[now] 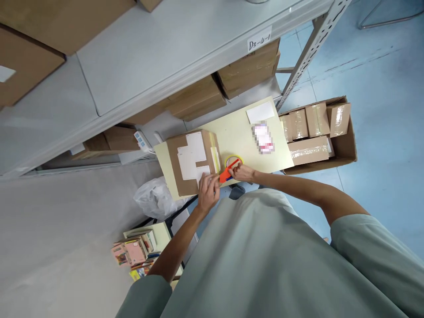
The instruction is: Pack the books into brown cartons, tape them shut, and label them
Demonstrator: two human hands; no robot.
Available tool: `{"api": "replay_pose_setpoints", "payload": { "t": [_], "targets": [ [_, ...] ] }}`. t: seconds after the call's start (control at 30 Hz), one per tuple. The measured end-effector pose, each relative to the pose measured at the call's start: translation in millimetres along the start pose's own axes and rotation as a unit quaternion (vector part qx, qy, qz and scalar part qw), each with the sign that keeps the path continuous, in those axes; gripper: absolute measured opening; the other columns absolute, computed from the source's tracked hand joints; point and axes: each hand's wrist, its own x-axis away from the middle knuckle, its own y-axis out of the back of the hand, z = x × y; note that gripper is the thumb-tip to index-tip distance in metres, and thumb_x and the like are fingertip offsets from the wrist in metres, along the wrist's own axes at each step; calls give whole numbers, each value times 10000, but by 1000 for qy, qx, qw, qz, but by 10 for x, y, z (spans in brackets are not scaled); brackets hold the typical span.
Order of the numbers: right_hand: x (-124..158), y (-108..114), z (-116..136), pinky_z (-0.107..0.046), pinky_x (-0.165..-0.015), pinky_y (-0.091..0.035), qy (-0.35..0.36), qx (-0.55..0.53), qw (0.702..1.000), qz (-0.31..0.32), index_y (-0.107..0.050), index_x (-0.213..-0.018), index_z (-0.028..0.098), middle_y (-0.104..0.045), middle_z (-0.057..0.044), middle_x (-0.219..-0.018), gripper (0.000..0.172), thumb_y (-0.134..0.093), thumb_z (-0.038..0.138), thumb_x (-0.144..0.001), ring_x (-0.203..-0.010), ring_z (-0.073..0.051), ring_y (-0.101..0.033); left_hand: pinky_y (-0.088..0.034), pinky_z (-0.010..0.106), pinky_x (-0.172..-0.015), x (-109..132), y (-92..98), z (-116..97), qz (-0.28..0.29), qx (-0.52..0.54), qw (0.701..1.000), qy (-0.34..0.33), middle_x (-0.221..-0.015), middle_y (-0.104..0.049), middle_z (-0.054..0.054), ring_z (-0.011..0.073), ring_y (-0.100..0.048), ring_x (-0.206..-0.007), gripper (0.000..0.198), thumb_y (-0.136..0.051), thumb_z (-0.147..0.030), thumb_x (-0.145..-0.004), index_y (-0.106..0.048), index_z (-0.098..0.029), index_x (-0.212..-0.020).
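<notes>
Grey-green cloth shirt (251, 247) of the wearer lay nearest the lens in the head view, filling the lower middle. Beyond it, a brown cardboard carton with white paper labels (172, 162) sat on the left part of a cream flat-topped bench (233, 132), beside a grey metal shelf (185, 57).

Right hand (243, 172): fingers clamped on an orange-red plastic tape dispenser (225, 176). Roll with a yellow rim (234, 156) stood at the dispenser, apparently mounted in it. Left hand (208, 193): fingers close together, slightly bent, laid on the carton's near right corner; could not tell whether they also pinched a tape end.

Step, as judged: tape work at that corner. Good technique seemed to call for steady left-hand pressure on the carton, the dispenser square to the edge, tape drawn taut and low, and fingertips clear of any cutting edge.

Orientation: carton lay flat, broad labelled face up. Long axis ran from the shelf side toward the wearer, near end skewed a little rightward; the narrow side with yellowish tape faced right. Dispenser lay diagonally, its orange end pointing left and toward the wearer, just beside the carton corner.
</notes>
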Motion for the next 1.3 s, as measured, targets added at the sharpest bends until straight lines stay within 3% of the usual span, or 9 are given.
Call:
{"api": "replay_pose_setpoints", "payload": {
  "t": [0.1,0.23,0.37,0.5,0.6,0.83,0.97,1.13,1.3],
  "targets": [
    [-111,-91,285,-396,-774,-521,-15,-28,999,-11,-593,-1353,-9,-796,-232,-1010,427,-312,-49,-1033,-895,-281,-798,-442,611,-1302,-461,83,35,-61,-22,996,60,-1530,-612,305,382,-533,-1561,570,-366,-395,-1149,-546,-119,-1614],
    [-349,-67,478,-385,-736,-532,-40,-32,998,-20,-607,-1316,-17,-791,-235,-1010,429,-284,-54,-1036,-863,-270,-792,-143,684,-1410,-1413,78,145,-36,-26,998,46,-1844,-284,218,393,-173,-1752,646,-332,-499,-1163,-448,-186,-1717],
    [-598,24,603,-397,-736,-544,-63,-34,997,-28,-620,-1310,-35,-784,-238,-1015,471,-257,-81,-1015,-868,-273,-789,-106,691,-1412,-1822,-64,174,-15,-24,999,22,-1813,-376,195,379,-221,-1744,607,-300,-497,-1170,-591,-199,-1611],
    [-723,68,748,-394,-754,-562,-68,-42,996,-30,-637,-1309,-4,-793,-213,-1009,474,-265,-66,-1021,-856,-259,-783,-132,687,-1408,-1683,-122,187,-11,-44,999,-11,-1778,-436,207,380,-264,-1733,555,-397,-503,-1155,-640,-199,-1551],
    [-565,57,674,-394,-795,-567,-83,-44,995,-20,-620,-1330,-5,-799,-220,-1013,460,-268,-48,-1038,-878,-259,-790,-143,686,-1406,-1560,-105,227,-5,-45,999,-17,-1762,-459,214,366,-268,-1734,532,-413,-492,-1155,-636,-210,-1546],
    [339,164,-533,-449,-861,-492,-226,-21,974,13,-468,-1471,-97,-791,-319,-1064,469,-230,-3,-1078,-965,-347,-803,-98,688,-1417,-1419,-113,223,14,-15,1000,-17,-1771,-456,203,360,-246,-1741,499,-458,-480,-1140,-651,-223,-1522],
    [381,339,-972,-432,-882,-444,-247,-9,969,4,-461,-1466,-92,-788,-336,-1093,433,-279,145,-1152,-1010,-361,-797,-114,680,-1416,-1340,-128,170,29,-17,999,-38,-1767,-463,203,360,-254,-1738,493,-458,-456,-1141,-663,-213,-1517],
    [235,363,-930,-432,-910,-418,-197,23,980,-1,-453,-1476,-71,-789,-299,-1126,439,-246,131,-1145,-1027,-351,-785,-137,673,-1412,-1185,-72,146,36,-20,998,-56,-1752,-488,190,356,-294,-1726,466,-458,-427,-1131,-700,-223,-1473],
    [379,153,-613,-458,-912,-444,-104,37,994,-3,-486,-1444,-53,-781,-296,-1112,426,-239,101,-1133,-988,-344,-773,-237,602,-1414,-841,23,59,60,-2,994,-88,-1538,-685,168,335,-532,-1578,438,-420,-409,-1129,-788,-240,-1296]
  ]
}}
